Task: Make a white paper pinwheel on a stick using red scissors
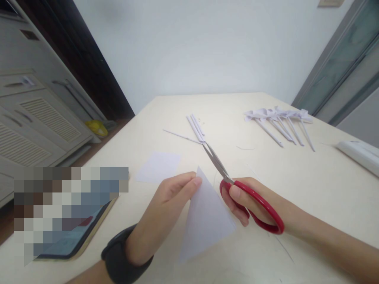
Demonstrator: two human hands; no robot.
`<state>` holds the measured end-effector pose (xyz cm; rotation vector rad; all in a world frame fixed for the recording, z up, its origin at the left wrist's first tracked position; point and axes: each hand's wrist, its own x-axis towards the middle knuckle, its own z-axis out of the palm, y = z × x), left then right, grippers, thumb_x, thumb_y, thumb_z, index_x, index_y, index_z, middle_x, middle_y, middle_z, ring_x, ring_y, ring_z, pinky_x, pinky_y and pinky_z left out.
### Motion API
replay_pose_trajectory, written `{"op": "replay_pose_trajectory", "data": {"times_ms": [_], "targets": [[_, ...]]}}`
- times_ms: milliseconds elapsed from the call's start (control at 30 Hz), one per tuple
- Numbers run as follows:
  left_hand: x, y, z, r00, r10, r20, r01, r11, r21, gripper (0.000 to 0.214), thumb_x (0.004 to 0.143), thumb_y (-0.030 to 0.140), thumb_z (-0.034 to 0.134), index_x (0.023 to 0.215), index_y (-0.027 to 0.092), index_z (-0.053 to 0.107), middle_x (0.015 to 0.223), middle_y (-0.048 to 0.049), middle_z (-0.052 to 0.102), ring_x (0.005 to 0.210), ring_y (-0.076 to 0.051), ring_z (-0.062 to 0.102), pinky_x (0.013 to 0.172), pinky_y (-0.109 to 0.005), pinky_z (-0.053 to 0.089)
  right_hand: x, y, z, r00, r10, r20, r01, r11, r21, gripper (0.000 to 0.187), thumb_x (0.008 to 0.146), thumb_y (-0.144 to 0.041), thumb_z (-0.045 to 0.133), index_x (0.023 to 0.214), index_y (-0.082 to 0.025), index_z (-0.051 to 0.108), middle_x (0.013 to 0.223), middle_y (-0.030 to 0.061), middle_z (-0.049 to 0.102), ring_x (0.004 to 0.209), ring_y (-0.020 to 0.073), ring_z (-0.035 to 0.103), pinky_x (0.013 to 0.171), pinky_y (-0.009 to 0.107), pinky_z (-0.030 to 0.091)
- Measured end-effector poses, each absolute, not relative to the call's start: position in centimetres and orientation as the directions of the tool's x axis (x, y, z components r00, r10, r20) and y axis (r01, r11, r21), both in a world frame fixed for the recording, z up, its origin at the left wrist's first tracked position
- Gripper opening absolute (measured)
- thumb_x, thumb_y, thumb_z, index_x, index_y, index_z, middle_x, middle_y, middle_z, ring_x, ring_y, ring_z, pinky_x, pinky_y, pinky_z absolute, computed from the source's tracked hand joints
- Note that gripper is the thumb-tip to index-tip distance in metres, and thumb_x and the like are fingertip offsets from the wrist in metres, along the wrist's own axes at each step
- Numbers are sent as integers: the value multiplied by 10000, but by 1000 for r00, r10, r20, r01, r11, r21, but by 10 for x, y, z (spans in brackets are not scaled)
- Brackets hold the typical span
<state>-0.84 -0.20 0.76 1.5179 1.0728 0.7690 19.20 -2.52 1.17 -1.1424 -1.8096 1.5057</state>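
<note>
Between thumb and fingers, my left hand pinches a white sheet of paper folded into a triangle, close to its top corner. Red-handled scissors are in my right hand, their blades nearly together and pointing away to the upper left. The blades are apart from the folded paper, just to its right. A flat square of white paper lies beyond my left hand. Past the scissor tips lie a few rolled paper sticks and a thin stick.
Several paper pinwheels on sticks lie at the table's back right. A white object rests at the right edge. On the left is a tablet or phone, partly blurred out. Thin paper strips are scattered about the table.
</note>
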Motion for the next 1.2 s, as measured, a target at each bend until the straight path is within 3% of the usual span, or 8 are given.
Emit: {"op": "replay_pose_trajectory", "data": {"times_ms": [333,533,833,900,933,1000,1067,1200], "targets": [[-7,4,13,392,918,-57,54,39,998,36,832,228,556,829,221,592,762,32,604,711,-102,527,646,-156,418,194,-20,12,-505,848,-162,213,-59,-975,378,889,-311,403,557,-155,492,535,5,495,542,116,468,575,256,374],[-8,4,13,375,923,-82,17,82,996,63,810,237,585,871,227,576,785,21,618,723,-122,551,636,-179,448,190,-20,9,-482,846,-230,69,-225,-972,87,791,-226,572,753,-175,512,691,-5,568,627,112,515,590,233,404],[-1,1,16,327,943,-59,28,53,998,148,765,215,627,891,230,551,745,25,585,683,-124,537,589,-186,427,190,-21,10,-419,897,-143,40,-140,-989,83,791,-123,492,723,-165,515,623,-19,532,594,99,479,560,215,362],[-4,4,13,375,927,-30,34,18,999,140,765,231,623,896,228,573,822,-7,600,750,-155,552,655,-231,440,191,-21,12,-385,916,-114,31,-110,-993,84,793,-128,488,725,-169,516,628,-21,530,591,100,461,551,217,352],[-6,7,11,412,911,-8,58,-18,998,89,769,263,619,837,213,594,845,-29,601,774,-173,557,681,-255,442,192,-21,13,-365,926,-94,26,-91,-996,81,798,-140,492,727,-171,516,632,-22,534,589,100,453,551,218,351],[-11,12,9,540,833,121,52,-177,983,202,672,366,705,682,187,613,881,-73,602,877,-240,558,761,-302,434,193,-20,14,-327,943,-60,19,-57,-998,77,808,-170,504,732,-175,516,649,-20,551,592,101,447,557,221,352],[-15,15,9,538,820,197,70,-276,958,290,636,468,706,629,188,629,917,-96,587,1020,-291,511,875,-336,388,194,-19,14,-308,950,-53,15,-51,-999,74,814,-202,520,745,-177,517,700,-10,586,603,102,448,560,224,354],[-15,13,14,492,843,219,135,-322,937,308,675,483,668,582,191,640,1048,-103,543,1124,-295,453,951,-333,338,194,-18,13,-317,945,-80,12,-81,-997,68,800,-240,564,794,-176,540,801,15,611,628,106,461,575,233,369]]}}
